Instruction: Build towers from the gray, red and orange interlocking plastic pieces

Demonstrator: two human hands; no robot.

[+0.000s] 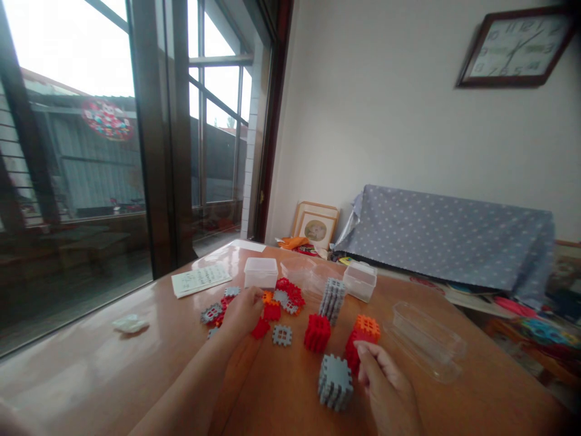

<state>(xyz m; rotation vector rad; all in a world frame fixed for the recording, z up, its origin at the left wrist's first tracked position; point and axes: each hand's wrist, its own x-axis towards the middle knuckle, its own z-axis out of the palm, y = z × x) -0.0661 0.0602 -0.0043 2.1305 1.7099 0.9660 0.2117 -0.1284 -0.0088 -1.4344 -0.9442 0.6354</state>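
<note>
On the wooden table (136, 369), going left to right: the left hand (244, 312) lies palm-down on a loose pile of red, grey and orange tiles (276, 300), fingers curled over the pieces, can't tell if they're actually pinching one. Next comes a red block (317, 332), then a grey block (335, 381) closer in. The right hand (385, 387) sits just beside the grey block, fingertips narrow, touching a red and orange stack (361, 342).
</note>
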